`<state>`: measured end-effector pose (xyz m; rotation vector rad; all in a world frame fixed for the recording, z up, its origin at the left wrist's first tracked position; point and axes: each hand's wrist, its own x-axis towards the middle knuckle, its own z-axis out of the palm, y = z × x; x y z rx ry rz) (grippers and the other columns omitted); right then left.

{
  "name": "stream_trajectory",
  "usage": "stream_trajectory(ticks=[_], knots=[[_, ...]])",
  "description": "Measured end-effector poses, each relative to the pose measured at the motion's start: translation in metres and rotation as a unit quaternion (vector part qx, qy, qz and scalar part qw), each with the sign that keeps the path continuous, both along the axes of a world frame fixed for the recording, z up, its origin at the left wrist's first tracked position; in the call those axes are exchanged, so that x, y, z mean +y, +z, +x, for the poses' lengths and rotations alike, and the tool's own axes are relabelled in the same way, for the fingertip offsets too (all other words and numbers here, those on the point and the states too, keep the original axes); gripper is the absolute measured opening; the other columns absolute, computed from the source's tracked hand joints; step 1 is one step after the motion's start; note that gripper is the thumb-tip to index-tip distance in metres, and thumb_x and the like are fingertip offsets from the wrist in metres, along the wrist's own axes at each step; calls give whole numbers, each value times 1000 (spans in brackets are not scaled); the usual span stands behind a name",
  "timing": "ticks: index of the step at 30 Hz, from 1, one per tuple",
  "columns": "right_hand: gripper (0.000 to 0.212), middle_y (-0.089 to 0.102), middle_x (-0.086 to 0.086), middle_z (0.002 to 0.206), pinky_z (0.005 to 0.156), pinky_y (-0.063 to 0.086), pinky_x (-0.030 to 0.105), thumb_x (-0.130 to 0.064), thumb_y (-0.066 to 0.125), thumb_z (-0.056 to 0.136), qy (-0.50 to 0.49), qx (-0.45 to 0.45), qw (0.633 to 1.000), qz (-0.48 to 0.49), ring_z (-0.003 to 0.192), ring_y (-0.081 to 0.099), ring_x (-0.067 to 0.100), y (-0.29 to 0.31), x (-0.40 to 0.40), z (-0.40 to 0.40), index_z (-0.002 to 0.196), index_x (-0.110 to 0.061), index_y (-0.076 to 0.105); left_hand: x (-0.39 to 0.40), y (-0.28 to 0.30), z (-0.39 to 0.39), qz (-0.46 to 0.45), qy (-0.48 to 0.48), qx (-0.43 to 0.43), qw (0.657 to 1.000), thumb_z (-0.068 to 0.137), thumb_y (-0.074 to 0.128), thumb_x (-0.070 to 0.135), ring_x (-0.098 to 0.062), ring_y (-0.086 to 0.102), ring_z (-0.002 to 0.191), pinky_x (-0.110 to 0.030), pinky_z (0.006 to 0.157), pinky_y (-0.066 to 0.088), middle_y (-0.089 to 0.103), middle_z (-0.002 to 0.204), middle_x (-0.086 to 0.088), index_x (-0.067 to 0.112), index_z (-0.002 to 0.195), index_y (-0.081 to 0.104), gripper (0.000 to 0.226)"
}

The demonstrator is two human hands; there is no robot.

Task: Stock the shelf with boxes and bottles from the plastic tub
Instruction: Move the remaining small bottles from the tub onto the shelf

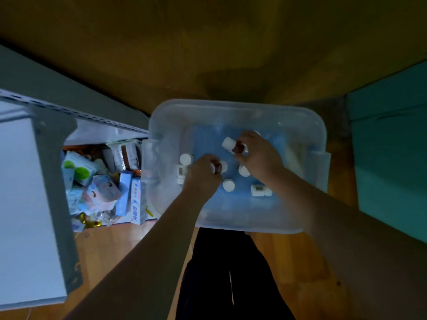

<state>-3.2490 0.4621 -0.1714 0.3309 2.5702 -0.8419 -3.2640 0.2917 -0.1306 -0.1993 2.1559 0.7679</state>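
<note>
A clear plastic tub (240, 107) with a blue bottom sits on the wooden floor in front of me. Several small brown bottles with white caps lie or stand inside it. My right hand (258, 155) grips one such bottle (233, 145), tilted with its cap toward the upper left. My left hand (203, 174) curls round another brown bottle (218, 166) lower in the tub. Loose bottles (228, 185) stand between the hands, and a white bottle (260, 190) lies on its side. The grey metal shelf (34, 204) stands at the left.
The shelf's lowest level holds a pile of boxes (104, 188), among them a blue and white toothpaste box (136, 204). A teal block (392, 146) stands at the right. My dark trouser legs (226, 273) are below the tub.
</note>
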Motion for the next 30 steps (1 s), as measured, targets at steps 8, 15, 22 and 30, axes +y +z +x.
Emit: stream_trajectory(ticks=[8,15,22,30], knots=[[15,57,1,97,80,35,22,-19,70,90,-54,52,989,-127,96,55,18,112,16,29,93,-17,55,-20,113,7,59,163,28,984,80,79,11,-29,62,98,-34,82,51,64,105,-7,12,113,64,37],[22,55,-7,109,78,38,5,-23,67,93,-84,121,962,-228,100,54,4,262,16,39,113,-21,58,-22,245,36,146,289,78,943,70,83,23,-20,68,93,-27,76,59,70,105,-3,26,99,68,33],[34,53,-19,122,96,53,30,-27,69,91,-37,242,925,-292,116,56,6,415,-16,39,122,-31,55,-36,395,66,281,364,193,867,86,75,21,-22,71,100,-36,86,59,72,110,-6,22,114,66,30],[44,52,-20,126,99,48,25,-26,69,91,78,365,866,-332,119,52,0,563,-110,52,125,-41,46,-110,544,105,401,414,317,754,94,62,5,-26,72,98,-33,85,59,72,110,-14,11,120,63,27]])
